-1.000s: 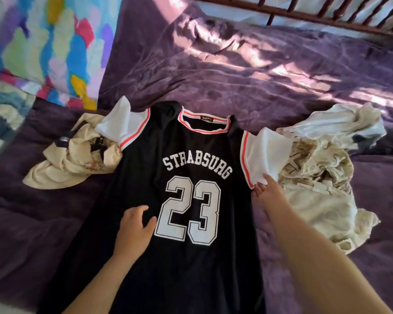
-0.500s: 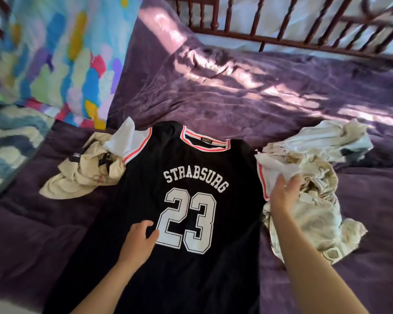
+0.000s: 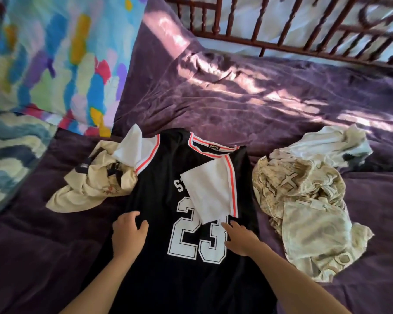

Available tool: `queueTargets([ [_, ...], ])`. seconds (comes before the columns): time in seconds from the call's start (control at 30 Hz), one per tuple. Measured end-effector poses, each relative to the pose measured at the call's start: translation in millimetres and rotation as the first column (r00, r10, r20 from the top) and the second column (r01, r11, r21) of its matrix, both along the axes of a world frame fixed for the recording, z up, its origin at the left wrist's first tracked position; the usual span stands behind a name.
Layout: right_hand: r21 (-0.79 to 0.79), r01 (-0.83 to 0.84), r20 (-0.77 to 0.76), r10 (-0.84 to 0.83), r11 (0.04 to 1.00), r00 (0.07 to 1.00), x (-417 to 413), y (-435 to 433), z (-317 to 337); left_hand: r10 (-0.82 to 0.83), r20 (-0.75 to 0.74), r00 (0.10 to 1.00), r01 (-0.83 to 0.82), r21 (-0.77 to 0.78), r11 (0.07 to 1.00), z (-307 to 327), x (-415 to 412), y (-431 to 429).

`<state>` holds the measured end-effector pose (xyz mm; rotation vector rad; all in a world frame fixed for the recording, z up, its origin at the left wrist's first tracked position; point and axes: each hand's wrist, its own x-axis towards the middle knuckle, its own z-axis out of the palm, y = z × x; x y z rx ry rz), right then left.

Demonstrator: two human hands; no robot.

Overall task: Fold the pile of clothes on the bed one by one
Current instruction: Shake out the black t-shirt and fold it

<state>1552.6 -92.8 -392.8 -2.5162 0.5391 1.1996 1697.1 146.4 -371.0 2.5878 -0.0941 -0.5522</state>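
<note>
A black jersey (image 3: 166, 182) with white sleeves, orange trim and a white "23" lies flat on the purple bed cover (image 3: 247, 103). Its right sleeve (image 3: 210, 191) is folded inward over the chest and covers most of the lettering. The left sleeve (image 3: 135, 149) still spreads outward onto a cream garment. My left hand (image 3: 128, 234) rests on the jersey's left side, fingers loosely bent. My right hand (image 3: 239, 237) lies with fingers stretched just below the folded sleeve's edge, holding nothing.
A crumpled cream garment (image 3: 89, 186) lies left of the jersey. A heap of cream patterned clothes (image 3: 304, 207) sits to the right. A colourful pillow (image 3: 55, 60) is at the back left, and a dark wooden bed rail (image 3: 293, 23) runs along the back.
My right hand took the right sleeve, carried it inward over the chest and let it go. My left hand stayed pressed on the jersey's left side.
</note>
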Motion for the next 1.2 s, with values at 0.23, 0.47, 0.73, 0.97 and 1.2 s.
queueTargets([
  [0.23,0.087,0.033,0.173,-0.048,0.996,0.984,68,27,21,0.253,-0.010,0.968,-0.242,-0.326,0.914,8,84,-16],
  [0.47,0.111,0.125,0.260,-0.150,0.986,0.954,126,36,24,0.535,-0.474,0.699,-0.714,-0.432,0.551,-14,192,-57],
  [0.73,0.137,0.244,0.257,-0.272,0.960,0.927,129,38,9,0.542,-0.609,0.579,-0.815,-0.399,0.421,-47,235,-61],
  [0.97,0.118,0.430,0.253,-0.446,0.895,0.859,92,14,-3,-0.376,0.524,0.764,0.620,-0.439,0.650,4,134,-102],
  [1.2,0.032,0.546,0.268,-0.533,0.837,0.802,63,-26,-2,-0.871,-0.182,0.456,0.885,0.197,0.422,-35,99,-105],
])
